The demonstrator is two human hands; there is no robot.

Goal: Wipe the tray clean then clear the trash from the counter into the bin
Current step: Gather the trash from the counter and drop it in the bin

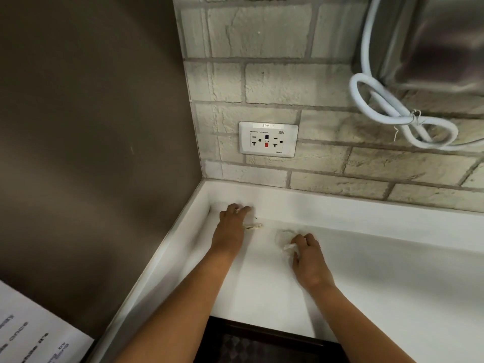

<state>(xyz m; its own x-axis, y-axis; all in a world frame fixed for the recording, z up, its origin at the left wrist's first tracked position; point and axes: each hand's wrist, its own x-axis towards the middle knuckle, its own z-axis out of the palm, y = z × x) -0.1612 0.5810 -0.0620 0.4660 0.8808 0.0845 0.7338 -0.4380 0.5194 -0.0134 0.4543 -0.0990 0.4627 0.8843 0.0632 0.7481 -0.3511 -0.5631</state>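
Both my hands reach over a white counter (379, 271) into its back left corner. My left hand (231, 226) lies near the corner with its fingers curled round a small white scrap; a thin pale scrap of trash (253, 226) lies on the counter just right of it. My right hand (307, 255) pinches a crumpled white tissue (286, 244), whose wad rests on the counter in front of the fingers. No tray and no bin are in view.
A brick-pattern wall with a power socket (268, 139) rises behind the counter, and a brown panel (91, 140) closes the left side. A coiled white cable (392, 111) hangs below a steel appliance (440, 40) at top right. A printed sheet (28, 334) shows at bottom left.
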